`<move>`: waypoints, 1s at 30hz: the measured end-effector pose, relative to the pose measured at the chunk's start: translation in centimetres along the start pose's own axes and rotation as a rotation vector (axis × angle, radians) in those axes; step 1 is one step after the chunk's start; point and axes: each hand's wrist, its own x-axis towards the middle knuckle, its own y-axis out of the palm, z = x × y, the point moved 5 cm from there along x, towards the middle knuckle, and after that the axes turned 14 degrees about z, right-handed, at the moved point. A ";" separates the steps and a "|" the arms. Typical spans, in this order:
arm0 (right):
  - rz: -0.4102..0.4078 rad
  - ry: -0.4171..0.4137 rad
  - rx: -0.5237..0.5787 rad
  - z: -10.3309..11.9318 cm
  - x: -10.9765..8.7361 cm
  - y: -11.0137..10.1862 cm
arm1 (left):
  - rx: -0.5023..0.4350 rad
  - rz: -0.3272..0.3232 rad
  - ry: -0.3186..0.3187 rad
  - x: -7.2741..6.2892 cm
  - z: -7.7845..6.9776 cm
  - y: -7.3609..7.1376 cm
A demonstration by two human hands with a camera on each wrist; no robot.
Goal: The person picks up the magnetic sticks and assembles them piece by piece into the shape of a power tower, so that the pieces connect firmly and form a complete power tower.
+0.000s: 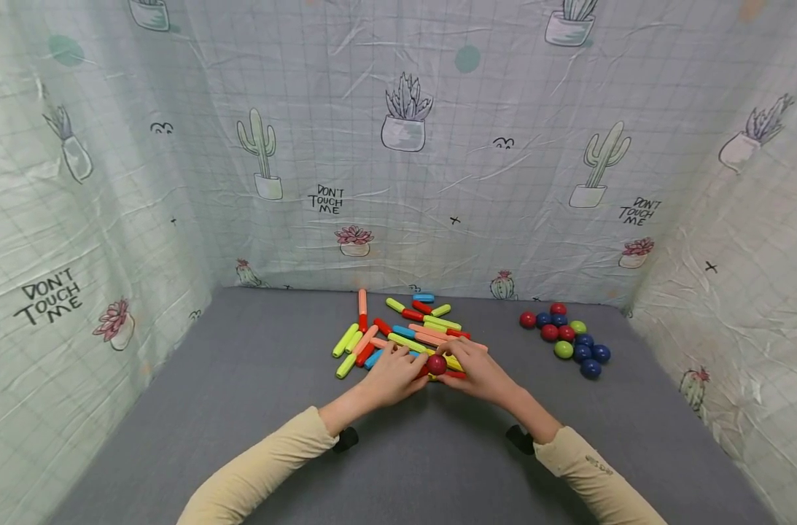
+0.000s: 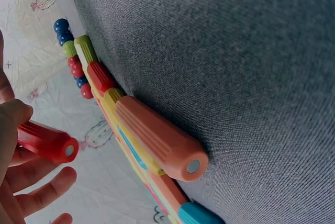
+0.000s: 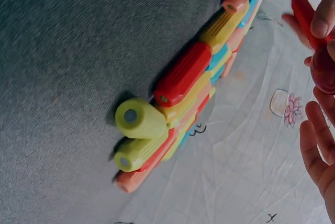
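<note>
My left hand (image 1: 393, 375) pinches a red magnetic rod (image 2: 47, 143) between thumb and fingers, its metal-tipped end showing in the left wrist view. My right hand (image 1: 477, 372) grips a dark red ball (image 1: 437, 364) between thumb and fingers. In the right wrist view the ball meets the rod's end; whether they are joined cannot be made out. Both hands are raised just in front of a pile of coloured magnetic rods (image 1: 440, 323), hiding part of it. A salmon rod (image 2: 162, 137) lies nearest in the left wrist view.
To the right, a cluster of red, blue and green balls (image 1: 582, 353) sits on the grey table (image 1: 254, 386). Green rods (image 1: 345, 340) lie at the pile's left side. A cactus-print curtain (image 1: 451, 182) encloses the back and sides.
</note>
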 end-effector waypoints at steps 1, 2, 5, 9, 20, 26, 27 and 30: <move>-0.003 -0.004 0.008 0.1 0.1 0.0 | -0.009 0.001 -0.003 0.0 0.0 0.0; -0.005 -0.006 0.010 0.1 0.1 0.0 | -0.017 0.004 -0.006 0.0 0.0 0.0; -0.009 -0.012 0.007 0.1 0.2 0.1 | -0.028 0.017 -0.017 0.0 0.0 0.0; -0.015 -0.027 -0.027 0.0 0.2 0.4 | -0.024 0.041 -0.021 -0.1 0.1 0.1; -0.020 0.102 -0.132 -5.4 -1.0 -0.1 | -0.097 0.043 -0.041 -1.2 1.4 0.3; 0.051 0.253 -0.260 -9.7 -1.3 0.2 | -0.133 -0.001 -0.079 -1.6 2.0 0.4; 0.063 0.254 -0.263 -10.0 -1.2 0.4 | -0.121 -0.009 -0.083 -1.6 2.0 0.4; 0.089 0.223 -0.280 -10.7 -0.8 0.9 | -0.101 -0.035 -0.086 -1.7 2.0 0.4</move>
